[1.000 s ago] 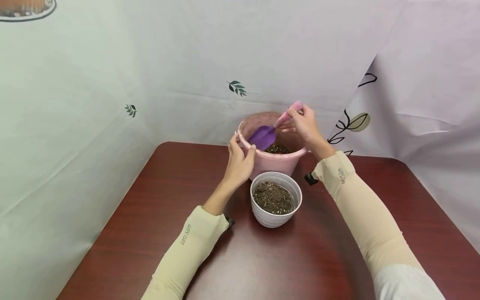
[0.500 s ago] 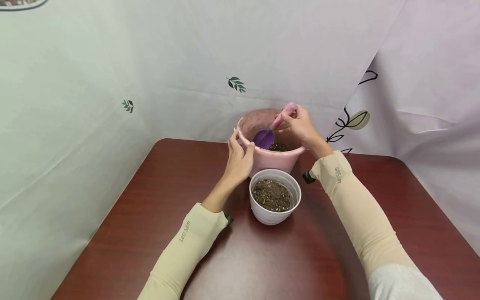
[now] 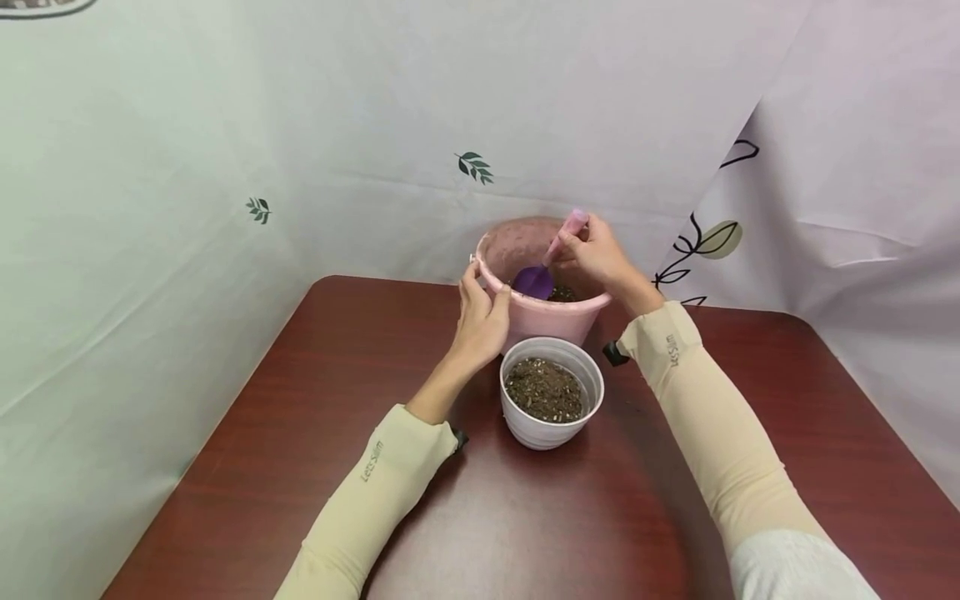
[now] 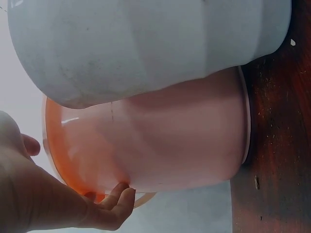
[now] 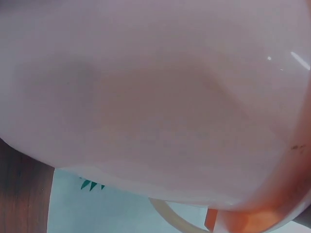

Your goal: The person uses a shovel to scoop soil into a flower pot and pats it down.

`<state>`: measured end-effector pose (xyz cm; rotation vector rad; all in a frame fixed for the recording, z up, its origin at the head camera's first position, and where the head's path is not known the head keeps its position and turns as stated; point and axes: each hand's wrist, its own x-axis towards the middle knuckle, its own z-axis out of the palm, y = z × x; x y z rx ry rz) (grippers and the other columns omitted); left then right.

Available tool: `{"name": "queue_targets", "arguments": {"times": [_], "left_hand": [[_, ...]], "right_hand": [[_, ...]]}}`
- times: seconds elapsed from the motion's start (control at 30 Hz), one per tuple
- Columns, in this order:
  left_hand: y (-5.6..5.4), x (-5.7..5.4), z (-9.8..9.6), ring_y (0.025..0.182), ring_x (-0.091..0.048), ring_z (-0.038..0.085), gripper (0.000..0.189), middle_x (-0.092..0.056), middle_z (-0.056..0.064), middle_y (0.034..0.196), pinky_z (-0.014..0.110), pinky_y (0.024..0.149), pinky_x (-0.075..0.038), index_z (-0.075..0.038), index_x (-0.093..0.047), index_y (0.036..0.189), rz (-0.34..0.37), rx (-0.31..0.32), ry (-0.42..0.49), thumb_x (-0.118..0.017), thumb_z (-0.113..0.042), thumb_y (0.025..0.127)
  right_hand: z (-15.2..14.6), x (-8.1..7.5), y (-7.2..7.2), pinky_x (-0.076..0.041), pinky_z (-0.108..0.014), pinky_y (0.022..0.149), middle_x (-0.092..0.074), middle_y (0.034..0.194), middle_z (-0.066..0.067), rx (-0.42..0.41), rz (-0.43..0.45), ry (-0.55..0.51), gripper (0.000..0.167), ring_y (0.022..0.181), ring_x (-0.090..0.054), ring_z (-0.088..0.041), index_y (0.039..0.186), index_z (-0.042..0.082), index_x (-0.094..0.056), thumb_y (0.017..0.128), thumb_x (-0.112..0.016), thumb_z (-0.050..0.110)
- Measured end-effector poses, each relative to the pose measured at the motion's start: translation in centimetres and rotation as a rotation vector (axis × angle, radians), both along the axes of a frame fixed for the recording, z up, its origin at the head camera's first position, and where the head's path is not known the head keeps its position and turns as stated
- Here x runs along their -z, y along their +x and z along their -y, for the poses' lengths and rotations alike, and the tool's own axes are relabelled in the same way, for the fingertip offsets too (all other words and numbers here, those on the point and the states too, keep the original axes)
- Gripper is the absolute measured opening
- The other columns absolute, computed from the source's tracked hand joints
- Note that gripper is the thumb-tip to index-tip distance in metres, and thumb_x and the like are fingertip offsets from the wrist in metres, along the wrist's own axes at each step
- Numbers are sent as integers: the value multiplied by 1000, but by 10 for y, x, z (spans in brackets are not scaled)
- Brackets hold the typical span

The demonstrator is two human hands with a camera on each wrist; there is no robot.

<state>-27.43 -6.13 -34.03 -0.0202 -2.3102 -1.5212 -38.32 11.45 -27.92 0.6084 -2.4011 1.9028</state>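
Note:
A pink bucket (image 3: 551, 321) with dark soil (image 3: 562, 293) at its bottom stands at the back of the table. My left hand (image 3: 480, 325) grips its left rim, thumb over the edge and fingers against the outer wall, as the left wrist view also shows. My right hand (image 3: 600, 254) holds a small trowel by its pink handle (image 3: 564, 237). The trowel's purple blade (image 3: 534, 282) points down inside the bucket, its tip hidden behind the near rim. In front of the bucket stands a white ribbed pot (image 3: 546, 435) with soil (image 3: 543, 392) in it.
The dark red wooden table (image 3: 360, 358) has crumbs of soil scattered near the bucket's base. White cloth (image 3: 375, 125) with leaf prints hangs close behind the bucket and along both sides. A pale curved bucket handle (image 5: 172, 218) hangs outside the bucket.
My right hand has lowered the trowel, so its blade sits deeper in the bucket and its handle stands lower. My left hand keeps its grip on the rim.

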Motion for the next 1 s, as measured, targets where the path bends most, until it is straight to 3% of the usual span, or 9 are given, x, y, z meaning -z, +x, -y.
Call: {"name": "queue_targets", "arguments": {"times": [0.2,0.57,0.67,0.9,1.0], "left_hand": [[0,1,-1,142,-30,34,65,-24,15,155,51,112,-30,-8,-16,153,-12,7,-6,-48,-24,98],[-1,2,-1,145,-24,34,64,-23,20,153,46,115,-25,-4,-15,152,-48,27,-34,-47,-21,99],[-1,1,-1,146,-22,35,64,-22,22,152,44,117,-23,-2,-14,151,-52,40,-38,-46,-21,100],[0,1,0,143,-26,38,63,-20,21,153,48,115,-27,-5,-13,152,-29,45,-48,-46,-22,101],[0,0,1,140,-31,40,64,-21,20,154,52,111,-31,-6,-13,152,-13,36,-67,-45,-25,101]], "right_hand": [[-2,1,-2,-58,-38,76,-68,95,-27,-4,-36,77,12,82,-70,-24,99,-3,-52,104,-48,6],[-3,-1,0,-57,-42,75,-72,86,-23,8,-49,168,23,82,-71,-35,92,-5,-59,103,-52,14],[-4,-1,1,-57,-37,73,-72,84,-17,50,-69,202,25,79,-70,-30,90,-4,-61,102,-55,17],[-5,-1,-1,-58,-44,69,-71,74,-17,-3,-34,135,33,69,-71,-33,91,-13,-62,103,-55,17],[-5,-1,-1,-58,-41,64,-70,71,-16,-24,-18,80,31,67,-71,-34,91,-14,-60,102,-55,14]]}}
